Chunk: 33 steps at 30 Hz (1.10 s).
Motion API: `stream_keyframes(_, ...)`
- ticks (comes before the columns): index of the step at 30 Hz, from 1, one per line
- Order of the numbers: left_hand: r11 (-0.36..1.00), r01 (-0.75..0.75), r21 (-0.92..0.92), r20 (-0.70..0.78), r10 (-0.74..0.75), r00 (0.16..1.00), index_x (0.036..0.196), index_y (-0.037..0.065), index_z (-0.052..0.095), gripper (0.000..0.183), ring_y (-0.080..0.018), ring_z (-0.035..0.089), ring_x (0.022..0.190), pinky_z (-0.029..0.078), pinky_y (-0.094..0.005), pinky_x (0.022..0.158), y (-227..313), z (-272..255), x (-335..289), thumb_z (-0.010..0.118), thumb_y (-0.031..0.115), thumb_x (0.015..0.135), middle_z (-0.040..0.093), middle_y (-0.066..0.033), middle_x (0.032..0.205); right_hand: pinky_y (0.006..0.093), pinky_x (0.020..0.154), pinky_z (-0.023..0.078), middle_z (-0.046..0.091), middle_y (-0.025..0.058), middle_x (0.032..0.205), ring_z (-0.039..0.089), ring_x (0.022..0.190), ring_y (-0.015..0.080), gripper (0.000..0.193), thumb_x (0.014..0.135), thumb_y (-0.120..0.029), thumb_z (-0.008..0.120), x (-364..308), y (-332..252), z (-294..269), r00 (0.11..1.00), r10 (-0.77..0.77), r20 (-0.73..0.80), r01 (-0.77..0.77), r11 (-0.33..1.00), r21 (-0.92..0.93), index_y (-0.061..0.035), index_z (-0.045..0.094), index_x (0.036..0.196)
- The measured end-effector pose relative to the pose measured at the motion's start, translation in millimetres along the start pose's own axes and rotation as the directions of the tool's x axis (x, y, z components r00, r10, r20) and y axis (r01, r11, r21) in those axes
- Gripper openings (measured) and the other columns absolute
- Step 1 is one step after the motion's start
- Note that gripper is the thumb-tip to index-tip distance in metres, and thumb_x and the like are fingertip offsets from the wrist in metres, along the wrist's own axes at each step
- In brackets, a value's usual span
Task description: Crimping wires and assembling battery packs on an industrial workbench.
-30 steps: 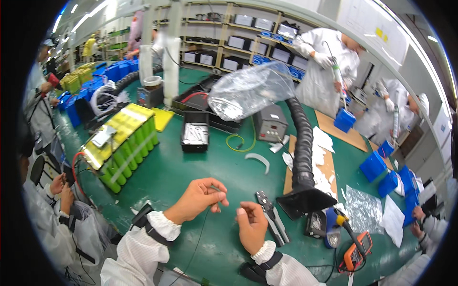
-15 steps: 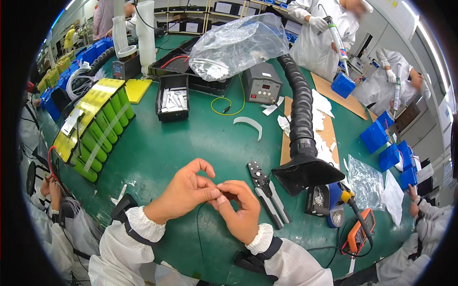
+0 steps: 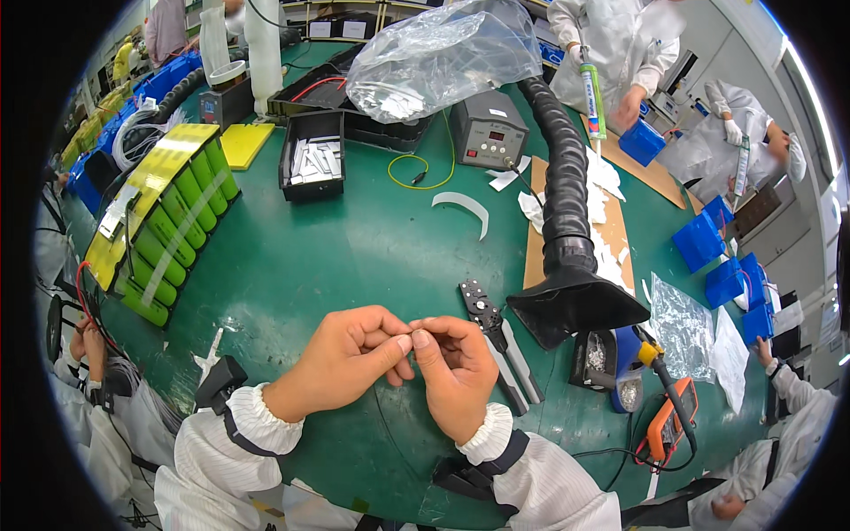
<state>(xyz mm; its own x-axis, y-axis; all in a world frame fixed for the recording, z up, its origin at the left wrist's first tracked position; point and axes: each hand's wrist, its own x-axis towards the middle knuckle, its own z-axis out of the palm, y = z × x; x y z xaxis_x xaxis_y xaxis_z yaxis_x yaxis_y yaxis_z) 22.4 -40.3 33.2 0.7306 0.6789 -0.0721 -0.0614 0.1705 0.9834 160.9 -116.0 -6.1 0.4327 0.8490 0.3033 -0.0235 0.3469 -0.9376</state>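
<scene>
Because the wire (image 3: 384, 419) looks so thin, the left hand (image 3: 347, 356) and right hand (image 3: 456, 373) pinch close together, likely on its hidden end.

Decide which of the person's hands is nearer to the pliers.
Right. The right hand is just to the pliers' left; the left hand is farther left, beyond the right hand.

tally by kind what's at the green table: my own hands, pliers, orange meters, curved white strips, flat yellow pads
left hand and right hand: 2
pliers: 1
orange meter: 1
curved white strip: 1
flat yellow pad: 1
total: 6
</scene>
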Motion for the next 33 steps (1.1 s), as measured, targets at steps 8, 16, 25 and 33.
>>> stream_keyframes(8, 0.999, -0.015, -0.037, -0.006, 0.015, 1.000, 0.099, -0.005, 0.058, 0.013, -0.0129, 0.065, 0.069, 0.053, -0.0263, 0.062, -0.9, -1.6, 1.5, 0.056, 0.007, 0.095, 0.067, -0.0107, 0.078, 0.0299, 0.083, 0.053, 0.067, 0.0130, 0.106, 0.065, 0.093, 0.0163, 0.018, 0.091, -0.004, 0.065, 0.2, -2.9, -0.8, 1.000, -0.001, 0.017, 0.000, 1.000, 0.010, 0.0007, 0.058, 0.106)
stream_keyframes(16, 0.999, -0.028, -0.020, -0.043, 0.027, 0.999, 0.097, -0.004, 0.061, 0.013, -0.0130, 0.066, 0.068, 0.053, -0.0258, 0.061, -5.8, 0.0, -0.9, 0.058, 0.008, 0.094, 0.069, -0.0105, 0.077, 0.0305, 0.081, 0.055, 0.068, 0.0160, 0.105, 0.067, 0.093, 0.0174, 0.013, 0.088, 0.003, 0.064, -0.2, -2.2, -1.0, 1.000, -0.028, 0.003, 0.029, 0.998, -0.057, 0.0021, 0.059, 0.099)
stream_keyframes(25, 0.735, -0.315, 0.601, -0.006, 0.398, 0.917, 0.095, -0.003, 0.065, 0.010, -0.0169, 0.071, 0.070, 0.053, -0.0267, 0.063, -3.7, 2.9, -4.4, 0.062, 0.002, 0.087, 0.072, -0.0132, 0.079, 0.0275, 0.075, 0.055, 0.068, 0.0168, 0.103, 0.067, 0.083, 0.0149, 0.012, 0.086, 0.002, 0.065, 2.2, 0.7, -0.9, 0.997, -0.065, -0.031, 0.061, 0.991, -0.119, 0.0029, 0.059, 0.097)
stream_keyframes(33, 0.781, -0.282, 0.557, -0.037, 0.363, 0.931, 0.096, -0.004, 0.065, 0.012, -0.0180, 0.071, 0.072, 0.053, -0.0273, 0.065, -5.2, 3.9, -3.4, 0.062, 0.002, 0.087, 0.072, -0.0130, 0.079, 0.0277, 0.074, 0.056, 0.068, 0.0174, 0.103, 0.068, 0.083, 0.0152, 0.011, 0.087, 0.001, 0.066, 2.3, -0.9, -0.2, 0.998, -0.039, -0.039, 0.036, 0.997, -0.070, 0.0022, 0.057, 0.092)
